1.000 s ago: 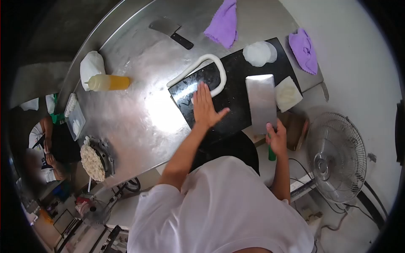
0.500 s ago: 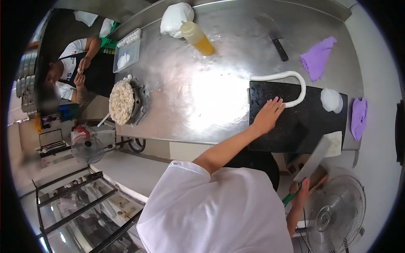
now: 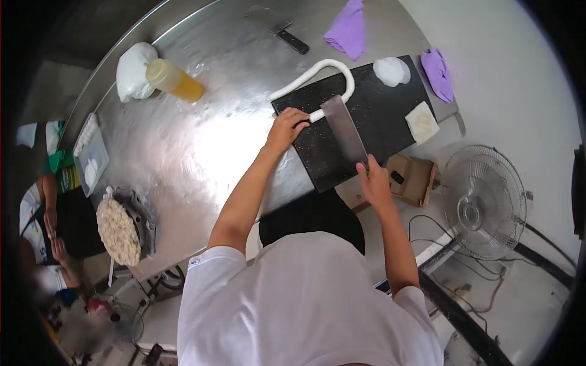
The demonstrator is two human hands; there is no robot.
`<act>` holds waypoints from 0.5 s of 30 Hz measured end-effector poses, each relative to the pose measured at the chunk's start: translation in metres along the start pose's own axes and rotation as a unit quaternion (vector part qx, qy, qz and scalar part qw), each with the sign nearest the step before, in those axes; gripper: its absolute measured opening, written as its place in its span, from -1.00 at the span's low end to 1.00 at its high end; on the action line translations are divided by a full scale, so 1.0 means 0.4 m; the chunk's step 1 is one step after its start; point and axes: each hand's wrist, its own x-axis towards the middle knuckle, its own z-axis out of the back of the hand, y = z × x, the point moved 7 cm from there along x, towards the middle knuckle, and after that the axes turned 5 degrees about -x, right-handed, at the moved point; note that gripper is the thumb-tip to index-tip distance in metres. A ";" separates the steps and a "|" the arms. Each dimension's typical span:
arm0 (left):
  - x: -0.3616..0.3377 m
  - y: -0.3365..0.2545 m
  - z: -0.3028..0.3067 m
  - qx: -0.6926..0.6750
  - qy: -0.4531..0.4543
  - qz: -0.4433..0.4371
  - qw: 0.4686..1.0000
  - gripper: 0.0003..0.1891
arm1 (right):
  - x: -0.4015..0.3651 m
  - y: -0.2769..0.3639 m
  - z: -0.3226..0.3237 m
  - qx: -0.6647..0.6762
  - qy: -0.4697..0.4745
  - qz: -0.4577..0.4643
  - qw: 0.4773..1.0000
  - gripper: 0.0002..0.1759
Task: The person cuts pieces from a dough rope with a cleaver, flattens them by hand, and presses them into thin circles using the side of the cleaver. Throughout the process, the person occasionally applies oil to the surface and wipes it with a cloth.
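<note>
A long white dough rope (image 3: 330, 62) lies in a hook shape, partly on a black board (image 3: 392, 116) and partly on the steel table. My left hand (image 3: 288, 129) is closed at the rope's near end, thumb and fingers around its tip. My right hand (image 3: 375, 183) grips the handle of a cleaver (image 3: 345, 129). Its broad blade slants over the board, with the tip overlapping the rope just right of my left fingers. On the board's far right rests a white round piece (image 3: 392, 71), and a folded pale cloth (image 3: 422, 122) lies at its right edge.
Purple cloths (image 3: 348, 30) and another cleaver (image 3: 293, 41) lie beyond the board. Leftward are an oil bottle (image 3: 177, 82), a white bag (image 3: 135, 70), a bowl of filling (image 3: 118, 232) and a plastic tray (image 3: 91, 160). A co-worker (image 3: 52, 226) is at left; a fan (image 3: 482, 204) stands at right.
My right hand has brought the cleaver up from beside my body to over the board. My left hand has moved from resting on the rope to its end. The view has turned.
</note>
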 end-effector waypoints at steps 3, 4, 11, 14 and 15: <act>0.021 0.006 -0.002 0.008 0.008 -0.008 1.000 -0.80 | 0.016 0.031 0.003 -0.004 0.023 -0.010 1.000 -0.62; 0.028 0.013 -0.006 0.017 0.024 0.008 1.000 -0.79 | 0.018 0.029 0.000 -0.005 0.020 -0.014 1.000 -0.62; 0.049 -0.007 -0.012 0.047 0.040 -0.043 0.997 -0.79 | 0.017 0.074 -0.034 -0.076 0.008 0.006 0.997 -0.70; 0.049 -0.001 -0.025 0.047 0.024 0.032 0.998 -0.81 | 0.034 0.074 -0.116 -0.086 0.026 -0.048 0.995 -0.73; 0.054 -0.005 -0.036 0.045 0.031 0.028 0.998 -0.81 | 0.048 0.065 -0.144 -0.066 0.024 -0.055 0.996 -0.73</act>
